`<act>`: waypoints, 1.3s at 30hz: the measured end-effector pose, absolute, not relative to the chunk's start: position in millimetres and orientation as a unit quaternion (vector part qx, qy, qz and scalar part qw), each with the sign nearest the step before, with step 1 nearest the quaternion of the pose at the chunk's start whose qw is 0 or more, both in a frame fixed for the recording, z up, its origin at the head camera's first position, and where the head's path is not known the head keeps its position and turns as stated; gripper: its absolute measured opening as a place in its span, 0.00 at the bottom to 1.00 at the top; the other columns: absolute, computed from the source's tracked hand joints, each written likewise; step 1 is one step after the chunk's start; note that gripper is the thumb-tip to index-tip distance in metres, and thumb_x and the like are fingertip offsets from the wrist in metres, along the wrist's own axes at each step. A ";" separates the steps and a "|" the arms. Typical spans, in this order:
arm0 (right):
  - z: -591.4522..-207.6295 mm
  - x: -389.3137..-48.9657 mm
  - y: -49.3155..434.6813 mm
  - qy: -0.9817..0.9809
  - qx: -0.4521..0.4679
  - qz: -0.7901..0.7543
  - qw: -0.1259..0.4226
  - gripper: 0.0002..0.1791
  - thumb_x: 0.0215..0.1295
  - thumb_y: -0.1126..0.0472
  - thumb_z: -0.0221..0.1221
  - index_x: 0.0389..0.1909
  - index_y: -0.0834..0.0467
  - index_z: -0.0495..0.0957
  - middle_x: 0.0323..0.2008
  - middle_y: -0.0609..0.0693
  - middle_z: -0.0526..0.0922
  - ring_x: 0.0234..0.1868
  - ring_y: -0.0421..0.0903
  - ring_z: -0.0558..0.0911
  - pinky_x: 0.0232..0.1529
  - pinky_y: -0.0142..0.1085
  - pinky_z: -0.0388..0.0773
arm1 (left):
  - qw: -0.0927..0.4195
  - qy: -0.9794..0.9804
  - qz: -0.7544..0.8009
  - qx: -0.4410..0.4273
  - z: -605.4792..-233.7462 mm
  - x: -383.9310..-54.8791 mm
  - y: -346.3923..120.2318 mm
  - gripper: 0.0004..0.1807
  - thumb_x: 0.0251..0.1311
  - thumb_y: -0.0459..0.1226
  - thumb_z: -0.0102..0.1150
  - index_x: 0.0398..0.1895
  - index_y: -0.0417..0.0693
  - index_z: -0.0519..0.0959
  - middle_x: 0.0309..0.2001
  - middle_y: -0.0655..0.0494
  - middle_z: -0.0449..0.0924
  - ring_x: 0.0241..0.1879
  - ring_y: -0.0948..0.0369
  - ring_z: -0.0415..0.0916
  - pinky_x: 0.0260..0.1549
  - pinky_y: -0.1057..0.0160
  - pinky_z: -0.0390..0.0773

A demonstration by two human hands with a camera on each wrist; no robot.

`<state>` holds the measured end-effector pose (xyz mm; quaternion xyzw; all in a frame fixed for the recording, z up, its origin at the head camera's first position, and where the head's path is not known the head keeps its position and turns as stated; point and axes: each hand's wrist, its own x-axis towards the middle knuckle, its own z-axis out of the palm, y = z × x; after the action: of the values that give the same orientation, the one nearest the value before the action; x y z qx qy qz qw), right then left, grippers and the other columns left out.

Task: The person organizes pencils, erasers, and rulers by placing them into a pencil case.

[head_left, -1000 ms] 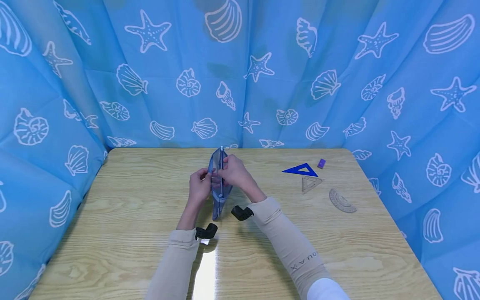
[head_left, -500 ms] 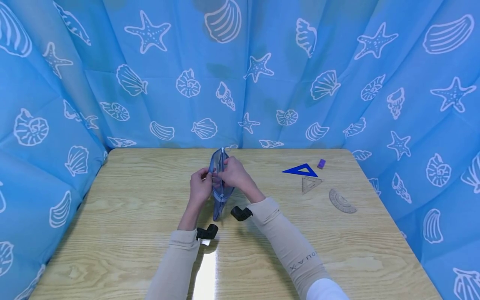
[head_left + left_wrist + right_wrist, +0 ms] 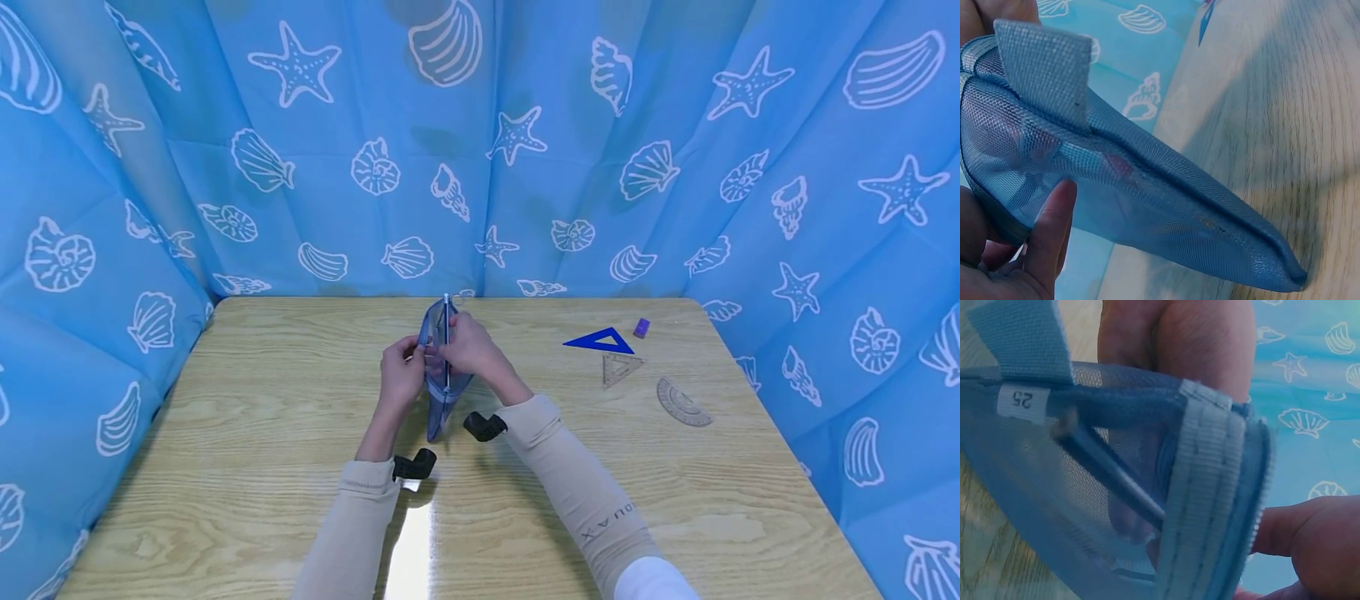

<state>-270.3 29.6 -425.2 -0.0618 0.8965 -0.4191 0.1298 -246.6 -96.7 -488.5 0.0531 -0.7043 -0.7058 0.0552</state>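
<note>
My left hand (image 3: 401, 371) has its fingers curled in a pinch on the left side of a blue see-through mesh pouch (image 3: 440, 396). My right hand (image 3: 474, 346) is curled onto the opposite side by the toothed zip (image 3: 1265, 481); whether I have its slider I cannot tell. The pouch hangs between my hands, over the far half of the wood-grain table (image 3: 262, 417), well left of the blue plastic set square (image 3: 588, 340). A slim rod (image 3: 1110, 465), perhaps a pencil, shows through the mesh. I judge that I'm working the mouth: best to pinch near the edge, draw the zip straight, avoid squeezing the mesh, and clear folds from the teeth.
</note>
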 end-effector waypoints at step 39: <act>-423.7 -267.4 31.7 0.916 -0.096 -0.362 0.144 0.23 0.68 0.60 0.65 0.55 0.69 0.70 0.33 0.57 0.77 0.26 0.48 0.80 0.26 0.37 0.79 | 0.087 -0.761 -0.640 0.063 -488.4 -247.2 -89.3 0.15 0.74 0.26 0.45 0.52 0.28 0.80 0.45 0.33 0.85 0.46 0.44 0.84 0.39 0.60 0.85</act>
<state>-267.4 31.7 -423.7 -0.0961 0.9159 -0.3624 0.1435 -247.2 -89.3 -488.4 0.0627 -0.7609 -0.6399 0.0871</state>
